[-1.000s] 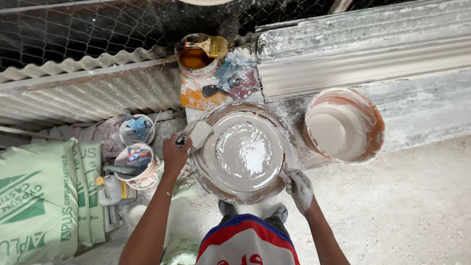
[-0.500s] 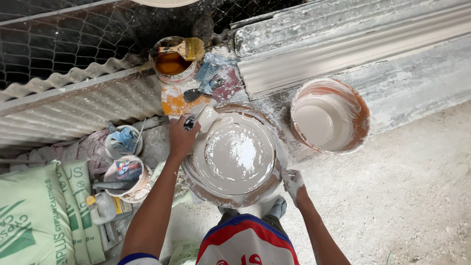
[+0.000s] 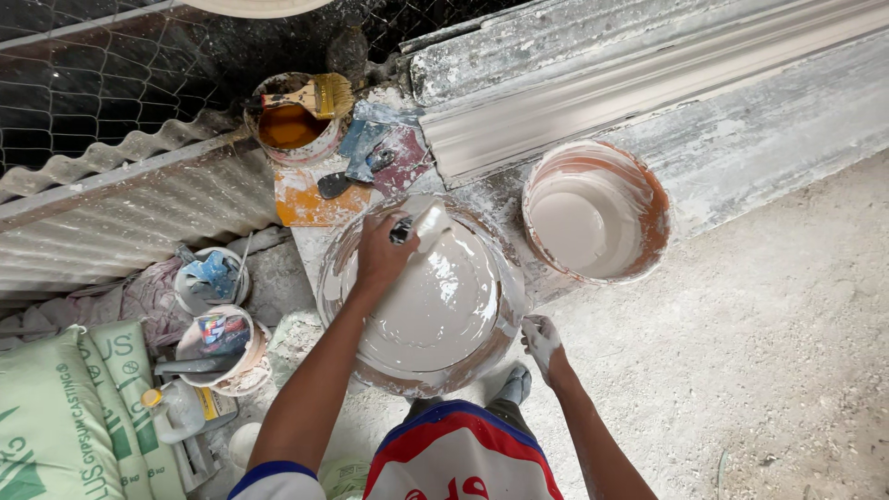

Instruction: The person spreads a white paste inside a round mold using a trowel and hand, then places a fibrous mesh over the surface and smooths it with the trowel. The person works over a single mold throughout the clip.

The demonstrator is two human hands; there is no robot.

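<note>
Grey-white wet plaster fills the wide round mixing basin, which sits on the ground right in front of the person, its smeared rim reaching from just beside the orange-stained board down to the person's knees. The left hand is over the far rim of this basin, its fingers curled tight round the dark handle of a plaster-coated scraper, whose pale blade points up and to the right above the wet surface. The right hand, caked white, rests at the near right edge of the basin; its fingers seem bent loosely against the rim, though the coating of plaster makes it hard to tell whether they grip it.

To the right, well apart from the hands, stands a second round bucket with orange inner wall, also holding pale plaster. Behind the basin lies a small tub of orange liquid with a flat bristle brush laid across its top. A long white moulded cornice runs along the back. On the left sit green printed sacks and two small cluttered pots.
</note>
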